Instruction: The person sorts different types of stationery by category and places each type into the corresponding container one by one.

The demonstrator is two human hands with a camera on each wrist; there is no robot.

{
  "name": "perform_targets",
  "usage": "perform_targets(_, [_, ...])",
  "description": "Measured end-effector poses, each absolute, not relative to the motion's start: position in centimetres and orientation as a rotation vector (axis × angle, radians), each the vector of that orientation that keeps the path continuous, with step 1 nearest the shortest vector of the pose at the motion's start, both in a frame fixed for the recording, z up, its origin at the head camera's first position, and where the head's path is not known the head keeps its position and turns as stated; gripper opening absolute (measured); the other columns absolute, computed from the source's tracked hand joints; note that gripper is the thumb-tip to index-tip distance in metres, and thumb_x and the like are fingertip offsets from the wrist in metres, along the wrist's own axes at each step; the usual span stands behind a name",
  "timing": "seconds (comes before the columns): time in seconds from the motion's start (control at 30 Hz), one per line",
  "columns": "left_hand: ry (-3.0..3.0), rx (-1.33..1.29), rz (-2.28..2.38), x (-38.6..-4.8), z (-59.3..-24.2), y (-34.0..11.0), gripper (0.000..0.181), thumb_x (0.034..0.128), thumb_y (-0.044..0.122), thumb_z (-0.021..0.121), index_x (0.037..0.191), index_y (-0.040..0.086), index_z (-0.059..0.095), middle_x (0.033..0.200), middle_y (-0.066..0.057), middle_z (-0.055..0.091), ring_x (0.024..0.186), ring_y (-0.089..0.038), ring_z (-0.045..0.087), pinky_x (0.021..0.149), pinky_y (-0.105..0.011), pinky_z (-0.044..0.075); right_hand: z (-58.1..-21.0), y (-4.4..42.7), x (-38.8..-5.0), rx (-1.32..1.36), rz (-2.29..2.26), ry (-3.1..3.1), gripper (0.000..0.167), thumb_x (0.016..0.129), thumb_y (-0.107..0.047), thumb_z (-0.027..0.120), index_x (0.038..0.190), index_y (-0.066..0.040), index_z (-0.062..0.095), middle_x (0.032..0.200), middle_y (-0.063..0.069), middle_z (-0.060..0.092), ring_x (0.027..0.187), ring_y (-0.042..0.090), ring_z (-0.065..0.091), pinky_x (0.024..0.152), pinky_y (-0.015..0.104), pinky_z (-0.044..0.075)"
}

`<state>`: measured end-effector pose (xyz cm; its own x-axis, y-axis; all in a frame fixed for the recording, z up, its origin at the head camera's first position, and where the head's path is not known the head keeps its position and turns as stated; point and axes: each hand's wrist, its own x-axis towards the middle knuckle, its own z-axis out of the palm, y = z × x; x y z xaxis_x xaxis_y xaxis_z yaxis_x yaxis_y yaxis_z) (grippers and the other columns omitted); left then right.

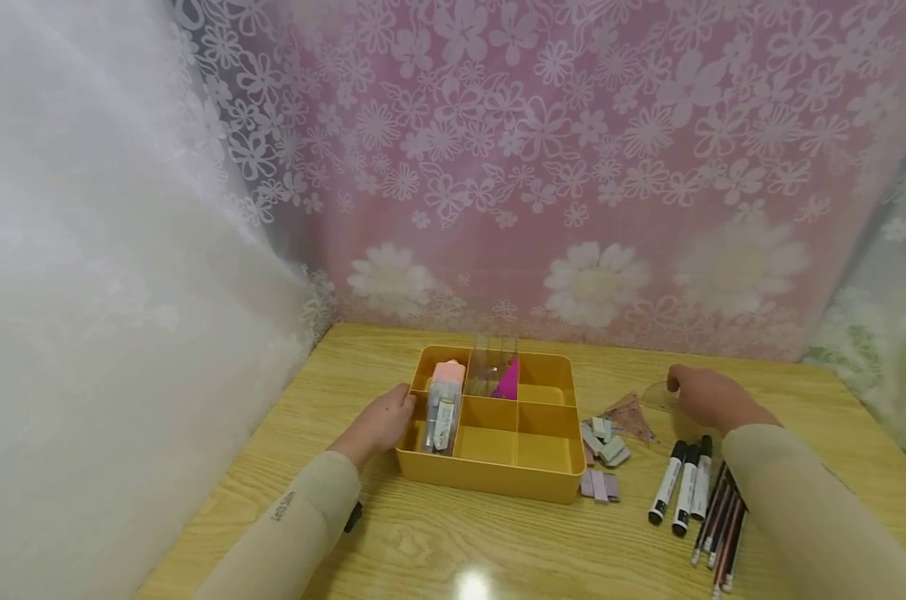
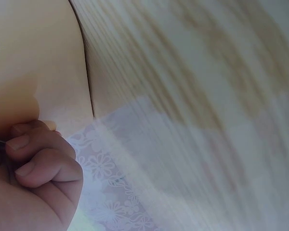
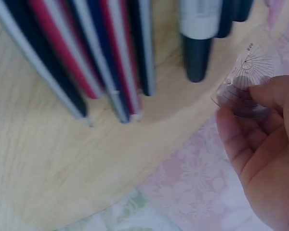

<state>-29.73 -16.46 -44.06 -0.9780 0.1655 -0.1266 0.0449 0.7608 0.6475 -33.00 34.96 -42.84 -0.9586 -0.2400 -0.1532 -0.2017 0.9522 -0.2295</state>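
Observation:
A yellow six-compartment tray (image 1: 490, 479) stands on the table. My left hand (image 1: 383, 423) grips its left wall; in the left wrist view the fingers (image 2: 48, 166) are curled at the edge. At the table's right, my right hand (image 1: 715, 400) pinches a clear protractor (image 3: 248, 67) between thumb and fingers. In the tray's left compartments lies a clear package with a pink top (image 1: 445, 408). Clear upright pieces and a magenta piece (image 1: 508, 382) occupy the back middle one. A clear set square (image 1: 627, 417) lies between the tray and my right hand.
Several erasers (image 1: 610, 448) lie against the tray's right side, with a pale purple banded item (image 1: 599, 486) in front. Black-capped markers (image 1: 685, 492) and several pencils (image 1: 718, 525) lie near my right forearm. A floral curtain (image 1: 573, 167) hangs behind the table.

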Motion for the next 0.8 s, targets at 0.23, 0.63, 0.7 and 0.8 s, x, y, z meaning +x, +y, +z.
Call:
perform_targets(0.23, [2.772,0.171,1.039,-29.7,-43.9,-16.5,0.048,0.1118,0.033,0.030,0.147,0.003,0.045,0.145,-0.015,0.053,0.136,-0.033,0.047,0.112,-0.054,0.035,-40.9,33.0,-33.8,-0.395,-0.422,3.043,0.032,0.101,-0.002,0.040,0.130,0.006,0.052,0.116,0.030,0.062,0.064,0.028,0.057,0.055,0.039,0.044])
perform_targets(0.63, [2.771,0.165,1.034,-29.8,-44.3,-16.4,0.048,0.1119,0.032,0.029,0.146,0.003,0.045,0.143,-0.015,0.055,0.133,-0.033,0.050,0.111,-0.054,0.037,-36.6,26.5,-34.8,-0.503,-0.470,3.139,0.040,0.108,-0.011,0.032,0.138,-0.007,0.057,0.136,0.024,0.057,0.051,0.020,0.038,0.050,0.036,0.038])
perform_targets(0.7, [2.769,0.161,1.037,-29.7,-44.2,-16.4,0.048,0.1119,0.033,0.030,0.147,0.004,0.045,0.144,-0.015,0.054,0.134,-0.033,0.049,0.111,-0.054,0.037,-36.2,25.4,-35.0,-0.523,-0.462,3.142,0.039,0.108,-0.011,0.033,0.137,-0.009,0.059,0.136,0.023,0.058,0.050,0.019,0.037,0.050,0.036,0.037])
perform_targets(0.8, [2.773,0.163,1.042,-29.7,-44.2,-16.3,0.048,0.1120,0.033,0.030,0.147,0.005,0.046,0.144,-0.015,0.054,0.134,-0.033,0.049,0.112,-0.054,0.036,-35.8,23.8,-35.1,-0.568,-0.451,3.160,0.037,0.107,-0.012,0.037,0.136,-0.010,0.060,0.115,0.017,0.067,0.047,0.017,0.034,0.048,0.035,0.036])
